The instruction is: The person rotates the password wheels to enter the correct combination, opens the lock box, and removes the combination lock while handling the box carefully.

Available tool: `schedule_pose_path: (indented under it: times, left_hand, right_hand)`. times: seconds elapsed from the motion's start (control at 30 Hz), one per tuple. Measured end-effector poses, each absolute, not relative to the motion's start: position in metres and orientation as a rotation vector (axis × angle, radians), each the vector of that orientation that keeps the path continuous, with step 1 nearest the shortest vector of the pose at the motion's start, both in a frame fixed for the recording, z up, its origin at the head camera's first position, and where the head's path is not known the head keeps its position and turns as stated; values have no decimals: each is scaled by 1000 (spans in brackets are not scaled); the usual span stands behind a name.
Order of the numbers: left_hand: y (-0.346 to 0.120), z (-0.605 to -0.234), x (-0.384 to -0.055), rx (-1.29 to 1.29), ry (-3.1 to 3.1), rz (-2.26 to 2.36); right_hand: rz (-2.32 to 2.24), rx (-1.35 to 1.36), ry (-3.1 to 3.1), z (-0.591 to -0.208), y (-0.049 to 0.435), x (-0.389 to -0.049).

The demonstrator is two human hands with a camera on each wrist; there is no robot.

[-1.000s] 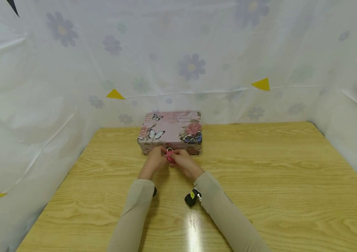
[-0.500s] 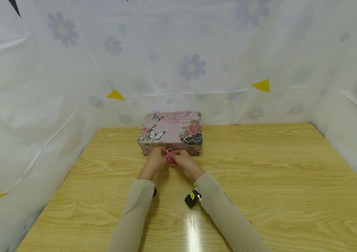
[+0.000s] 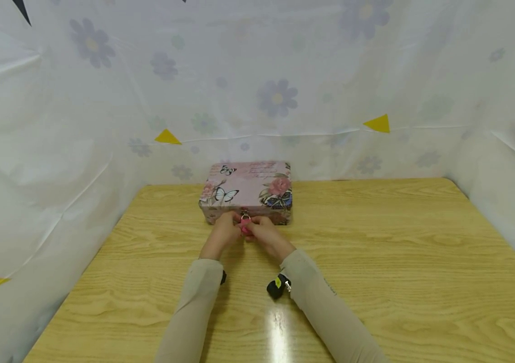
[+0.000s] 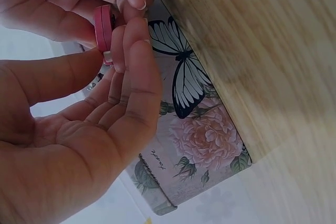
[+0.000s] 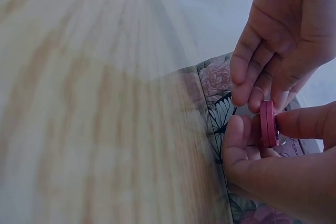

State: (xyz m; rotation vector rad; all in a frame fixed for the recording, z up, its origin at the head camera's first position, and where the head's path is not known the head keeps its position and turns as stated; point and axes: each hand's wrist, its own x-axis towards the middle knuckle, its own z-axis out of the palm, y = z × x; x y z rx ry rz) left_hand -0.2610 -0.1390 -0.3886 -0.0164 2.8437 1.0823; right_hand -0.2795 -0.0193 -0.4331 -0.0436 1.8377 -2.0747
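Note:
A pink padlock (image 3: 245, 227) with a silver shackle stands at the front clasp of a pink box (image 3: 252, 184) with butterflies and roses on it. The box's lid is down. From the left side, my left hand (image 3: 224, 232) pinches the padlock's edge between thumb and fingers. My right hand (image 3: 270, 237) grips the padlock body from the other side. In the right wrist view the right thumb presses one face of the padlock (image 5: 269, 124), with curled fingers behind it. The left wrist view shows a small pale metal bit at the padlock's (image 4: 103, 27) end, by the left fingertips.
The box sits at the back of a wood-grain table (image 3: 398, 262), close to a white flowered curtain (image 3: 321, 75). Yellow triangles (image 3: 377, 123) mark the curtain. A black wrist mount (image 3: 276, 288) hangs under the right sleeve.
Both hands stay at the padlock in front of the box with hardly any movement. The head view has shifted very slightly.

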Motion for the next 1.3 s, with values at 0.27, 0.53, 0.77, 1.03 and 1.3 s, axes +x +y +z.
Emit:
schedule_pose_path:
  times: [0.27, 0.53, 0.77, 1.03, 1.3]
  left_hand:
    - [-139, -387, -261, -21, 2840, 1069]
    - [-140, -388, -260, -22, 2832, 1088]
    - [-141, -388, -260, -36, 2817, 1097]
    - [-140, -388, -262, -39, 2810, 1093]
    - [-140, -388, -262, -25, 2826, 1067]
  right_hand:
    - [-2078, -47, 1816, -434, -18, -283]
    - [-2060, -30, 1778, -436, -13, -287]
    - [-2030, -52, 1763, -433, -8, -287]
    - [-2003, -62, 1743, -433, -6, -287]
    - [-2024, -54, 1754, -433, -8, -287]
